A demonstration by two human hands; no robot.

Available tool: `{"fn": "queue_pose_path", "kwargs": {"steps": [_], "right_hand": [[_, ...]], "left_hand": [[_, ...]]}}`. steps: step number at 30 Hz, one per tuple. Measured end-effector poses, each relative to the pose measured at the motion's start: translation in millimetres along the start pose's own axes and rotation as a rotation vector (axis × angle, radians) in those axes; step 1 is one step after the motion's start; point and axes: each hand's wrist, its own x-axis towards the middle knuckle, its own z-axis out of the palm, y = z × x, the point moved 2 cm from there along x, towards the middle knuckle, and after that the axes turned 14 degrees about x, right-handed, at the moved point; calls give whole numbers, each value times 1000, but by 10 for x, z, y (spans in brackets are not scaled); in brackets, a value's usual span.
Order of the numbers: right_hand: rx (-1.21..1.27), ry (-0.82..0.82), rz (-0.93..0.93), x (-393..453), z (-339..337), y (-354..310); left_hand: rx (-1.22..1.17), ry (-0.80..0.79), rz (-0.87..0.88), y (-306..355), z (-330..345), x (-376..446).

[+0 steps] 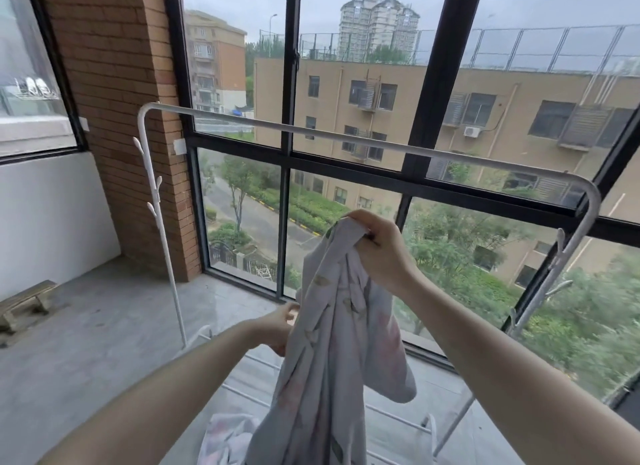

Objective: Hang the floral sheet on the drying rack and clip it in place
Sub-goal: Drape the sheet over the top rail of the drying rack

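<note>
My right hand is clamped on a bunched corner of the floral sheet, lifting it just below the drying rack's top bar so it can go over. My left hand pinches an edge lower down, keeping the hanging cloth sorted

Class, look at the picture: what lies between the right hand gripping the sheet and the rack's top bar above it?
Nothing. In the head view, only window glass shows behind the gap between the right hand, holding the sheet, and the top bar.
</note>
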Motion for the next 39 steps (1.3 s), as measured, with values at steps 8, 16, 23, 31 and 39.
{"fn": "queue_pose_path", "kwargs": {"steps": [8, 16, 23, 31, 39], "right_hand": [[-105, 15, -9, -103, -356, 70], [-265, 188, 118, -304, -1020, 352], [-504, 80, 341, -189, -1241, 431], [-133, -130, 346, 344, -370, -16], [-98, -74, 196, 1012, -237, 216]], "left_hand": [[427, -70, 1, 70, 216, 218], [-18, 931, -89, 431, -1418, -352], [-90, 1102, 174, 1598, -2132, -997], [-74, 1025, 447, 2578, -1958, -990], [160, 1098, 442, 2547, -2047, -753]]}}
